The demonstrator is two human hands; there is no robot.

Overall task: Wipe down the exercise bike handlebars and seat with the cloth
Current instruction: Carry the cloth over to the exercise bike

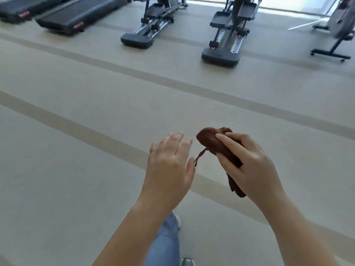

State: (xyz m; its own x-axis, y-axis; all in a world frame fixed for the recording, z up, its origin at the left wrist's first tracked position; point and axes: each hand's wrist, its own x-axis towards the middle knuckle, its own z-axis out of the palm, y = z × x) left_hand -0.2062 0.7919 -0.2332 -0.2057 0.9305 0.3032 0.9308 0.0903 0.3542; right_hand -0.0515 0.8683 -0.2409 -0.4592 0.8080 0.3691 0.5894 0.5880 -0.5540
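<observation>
**Right hand gripping cloth, left hand spread, bike well ahead**

Right hand: fingers curled over the bunched brown cloth, index laid along its top. One end bulges out past my fingertips, the other pokes out below my palm. A thin loop hangs off the cloth's underside.

Left hand: back up, fingers straight and slightly fanned, holding nothing. It sits just beside the cloth, thumb tip close to the hanging loop; can't tell if they touch.

Both hands are in the air over the beige floor, which has darker stripes running diagonally.

Exercise bike: top right corner, well apart from my hands, cut by the frame edge. Only its grey body and black stand show.

Other kit along the far side: two ellipticals in the middle, two treadmills top left, rear ends toward me.

Below my arms: one leg in light-blue jeans, a pale shoe toe ahead of it, a grey shoe at the bottom edge.
</observation>
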